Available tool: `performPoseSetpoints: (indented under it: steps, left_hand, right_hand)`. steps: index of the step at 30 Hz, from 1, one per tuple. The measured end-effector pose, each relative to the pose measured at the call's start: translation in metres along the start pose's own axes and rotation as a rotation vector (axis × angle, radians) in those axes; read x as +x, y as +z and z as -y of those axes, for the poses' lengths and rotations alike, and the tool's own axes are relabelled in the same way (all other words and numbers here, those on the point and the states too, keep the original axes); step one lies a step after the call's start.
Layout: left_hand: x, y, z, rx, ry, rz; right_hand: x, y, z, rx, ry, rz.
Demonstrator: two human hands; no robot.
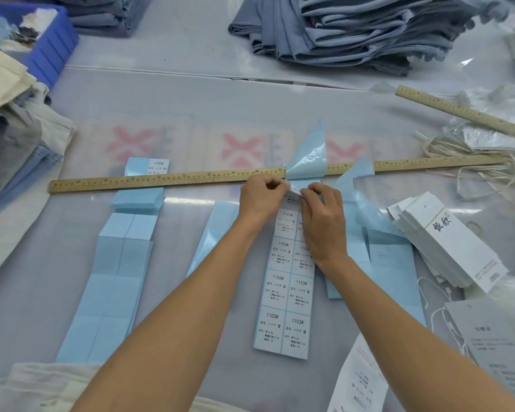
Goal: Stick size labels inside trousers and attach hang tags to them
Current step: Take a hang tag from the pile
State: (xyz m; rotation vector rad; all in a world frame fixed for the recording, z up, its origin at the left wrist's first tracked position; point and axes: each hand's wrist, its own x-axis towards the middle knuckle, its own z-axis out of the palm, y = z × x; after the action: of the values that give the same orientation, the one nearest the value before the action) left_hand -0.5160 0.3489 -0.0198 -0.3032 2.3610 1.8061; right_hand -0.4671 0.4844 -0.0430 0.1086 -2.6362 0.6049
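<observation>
A strip of white size labels (286, 295) on blue backing lies on the table in front of me, printed 1103# and M. At its far end my left hand (260, 199) and my right hand (323, 218) meet, and both pinch one small white label (293, 189) lifted from the strip. White hang tags (449, 245) are fanned in a stack to the right. Cream trousers (42, 388) lie at the near left edge. Folded blue-grey trousers (354, 28) are piled at the far right.
A long wooden ruler (161, 179) lies across the table beyond my hands; a second ruler (464, 111) angles at the right. Empty blue backing strips (113, 281) lie left and right. Cream strings (470, 162), a blue bin (42, 40) and stacked garments (9, 138) ring the area.
</observation>
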Motion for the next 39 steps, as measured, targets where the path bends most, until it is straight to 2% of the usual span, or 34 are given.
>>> performPoseSetpoints:
  steps: [2,6,13,21,28,39]
  left_hand:
    - [0.001,-0.004,-0.003,-0.074,-0.033,0.055]
    - [0.003,-0.011,-0.003,-0.079,-0.070,0.100]
    - [0.005,-0.004,-0.005,0.016,-0.112,0.110]
    - [0.013,0.001,-0.007,0.060,-0.142,0.108]
    - [0.015,0.004,-0.005,-0.001,-0.178,0.094]
    - [0.014,0.008,-0.004,0.070,-0.170,0.043]
  right_hand:
    - [-0.001,-0.002,0.000,0.021,0.004,-0.026]
    - [0.002,-0.006,0.000,-0.005,0.004,-0.034]
    - [0.012,-0.005,-0.001,-0.136,0.046,0.217]
    - [0.019,-0.004,0.002,0.030,0.237,0.312]
    - [0.022,-0.011,0.000,0.038,0.246,0.273]
    - [0.029,-0.014,0.003,0.000,0.268,0.260]
